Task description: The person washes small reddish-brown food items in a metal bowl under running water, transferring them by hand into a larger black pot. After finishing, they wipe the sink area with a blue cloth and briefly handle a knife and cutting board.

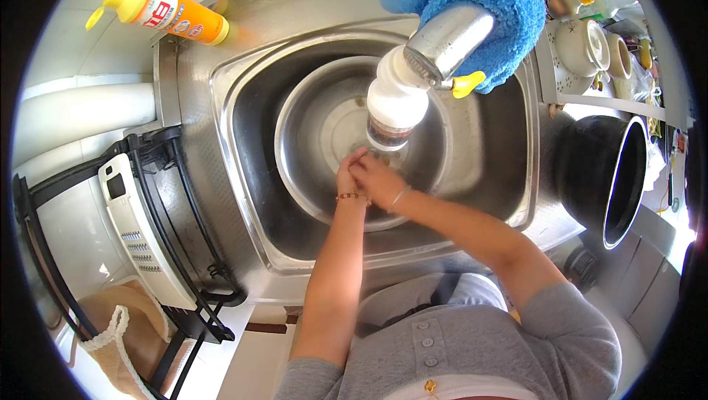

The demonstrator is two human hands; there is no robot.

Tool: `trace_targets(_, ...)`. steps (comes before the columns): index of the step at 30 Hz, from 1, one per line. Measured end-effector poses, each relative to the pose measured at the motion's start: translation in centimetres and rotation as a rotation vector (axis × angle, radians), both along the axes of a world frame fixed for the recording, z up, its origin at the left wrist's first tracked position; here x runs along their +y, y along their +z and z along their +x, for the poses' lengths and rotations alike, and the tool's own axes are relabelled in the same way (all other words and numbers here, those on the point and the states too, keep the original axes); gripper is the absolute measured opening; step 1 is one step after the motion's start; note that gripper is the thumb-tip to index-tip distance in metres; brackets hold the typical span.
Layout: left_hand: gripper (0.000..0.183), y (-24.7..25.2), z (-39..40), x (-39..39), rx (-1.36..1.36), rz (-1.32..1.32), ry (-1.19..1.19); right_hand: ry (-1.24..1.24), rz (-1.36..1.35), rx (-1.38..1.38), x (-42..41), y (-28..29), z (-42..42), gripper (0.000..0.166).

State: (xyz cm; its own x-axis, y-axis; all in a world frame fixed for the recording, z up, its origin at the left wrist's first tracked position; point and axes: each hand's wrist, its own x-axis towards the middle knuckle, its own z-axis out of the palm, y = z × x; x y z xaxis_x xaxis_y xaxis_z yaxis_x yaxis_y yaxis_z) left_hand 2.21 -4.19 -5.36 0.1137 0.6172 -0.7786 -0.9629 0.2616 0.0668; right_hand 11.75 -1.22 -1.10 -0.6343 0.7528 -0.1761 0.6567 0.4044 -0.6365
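Observation:
My left hand [347, 175] and my right hand [379, 180] press together over a round steel basin [310, 117] in the stainless steel sink [260, 217]. They meet just below the faucet's white nozzle attachment [397, 104]; whether water runs there is hard to tell. No object shows between the palms, though the fingers partly hide each other. A beaded bracelet circles the left wrist and a light bangle the right. Above the nozzle is the metal faucet [453, 37] with a yellow lever [468, 84], and a blue towel [514, 18] is draped around it.
An orange dish-soap bottle [185, 15] with its yellow cap flipped up lies at the back left. At left, a black rack [166, 195] holds a white grater [146, 239]. A black pot [592, 173] stands right of the sink, near a shelf with lidded jars [578, 48].

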Motion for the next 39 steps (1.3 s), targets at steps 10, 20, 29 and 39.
trace_targets(10, 0.02, 3.8, -3.5, 1.3, -0.106, 0.1, 0.12, 0.083, 0.332, -0.016, 10.5, 1.3, -0.7, 0.024)
trace_targets(20, 0.013, 1.1, -3.1, 0.2, 1.193, 0.024, -0.955, 0.341, -0.065, -0.528, 7.5, 0.1, 5.0, 0.034)
trace_targets(29, 0.025, 3.5, 0.2, 0.1, 1.562, 0.177, -1.64, 0.186, -0.216, -0.602, 5.3, -1.3, 5.2, 0.023)
trace_targets(39, 0.017, 1.5, -0.5, -0.4, 0.292, -0.156, -0.585, -0.413, -0.948, -0.007, 4.1, -0.4, 4.5, 0.02)
